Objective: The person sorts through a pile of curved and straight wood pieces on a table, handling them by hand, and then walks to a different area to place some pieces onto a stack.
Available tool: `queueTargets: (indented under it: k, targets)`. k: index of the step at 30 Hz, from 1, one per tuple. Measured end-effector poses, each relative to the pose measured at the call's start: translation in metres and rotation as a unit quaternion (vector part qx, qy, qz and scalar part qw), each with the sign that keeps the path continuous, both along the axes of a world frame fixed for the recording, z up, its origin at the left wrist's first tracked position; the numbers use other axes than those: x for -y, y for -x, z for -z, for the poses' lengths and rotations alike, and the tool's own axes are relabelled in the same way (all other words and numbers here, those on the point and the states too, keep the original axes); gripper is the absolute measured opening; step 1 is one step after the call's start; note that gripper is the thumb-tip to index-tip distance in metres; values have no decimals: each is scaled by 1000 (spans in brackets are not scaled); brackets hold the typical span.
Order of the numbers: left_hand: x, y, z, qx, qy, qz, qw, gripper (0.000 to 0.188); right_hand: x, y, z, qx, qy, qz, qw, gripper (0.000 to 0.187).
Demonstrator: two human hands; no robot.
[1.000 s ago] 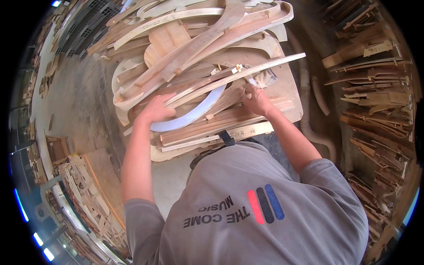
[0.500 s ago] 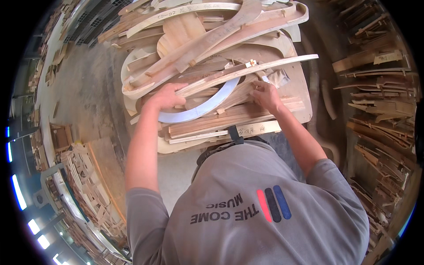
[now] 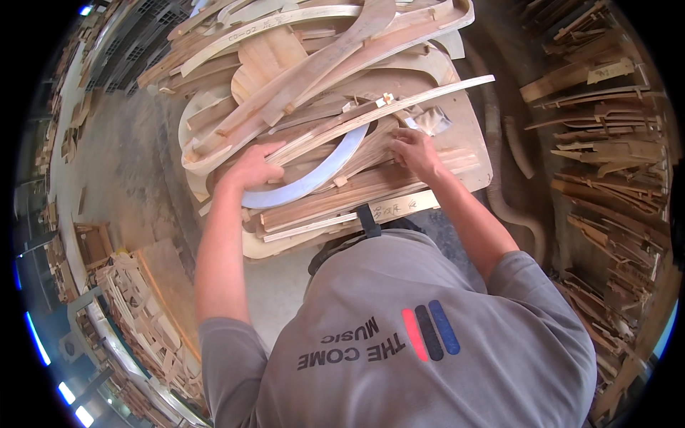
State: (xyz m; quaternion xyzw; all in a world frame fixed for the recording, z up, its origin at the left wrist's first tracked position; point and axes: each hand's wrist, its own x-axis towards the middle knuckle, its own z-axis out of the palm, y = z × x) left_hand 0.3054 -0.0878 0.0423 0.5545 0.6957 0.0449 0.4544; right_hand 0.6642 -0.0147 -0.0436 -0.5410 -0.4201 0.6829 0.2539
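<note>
A long curved plywood strip (image 3: 428, 94) lies slanting across a pile of wooden parts in front of me. Its left end sits between the thumb and fingers of my left hand (image 3: 251, 165), which is closed on it. Below the strip is a white arc-shaped piece (image 3: 314, 187), its lower end close beside my left wrist. My right hand (image 3: 415, 153) has its fingers curled together over the wooden pieces right of the arc. What they hold, if anything, is hidden. Straight wooden strips (image 3: 342, 197) lie nearer to me, below both hands.
Large curved wooden frames (image 3: 321, 75) are heaped on the far side of the board (image 3: 474, 146). Racks of wooden templates (image 3: 606, 157) line the right side. A hose (image 3: 499, 192) lies on the floor there. Cut wooden parts (image 3: 135, 307) lie stacked at the lower left.
The whole view has shifted, so the pile appears further left. My right hand's fingers are more curled together. My left hand stays at the strip's end.
</note>
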Motion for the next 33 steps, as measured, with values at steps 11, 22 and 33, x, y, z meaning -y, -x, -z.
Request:
queueTargets:
  k: [11,22,33]
  targets:
    - [-7,-2,-1,17,24,3,1000,75,14,-9,-13,165,-142,-61,974,47]
    - [-1,4,7,19,-13,13,1000,76,106,-78,6,270,-83,-424,860,33]
    - [-1,5,11,4,-53,43,998,75,127,-66,6,190,68,-199,959,28]
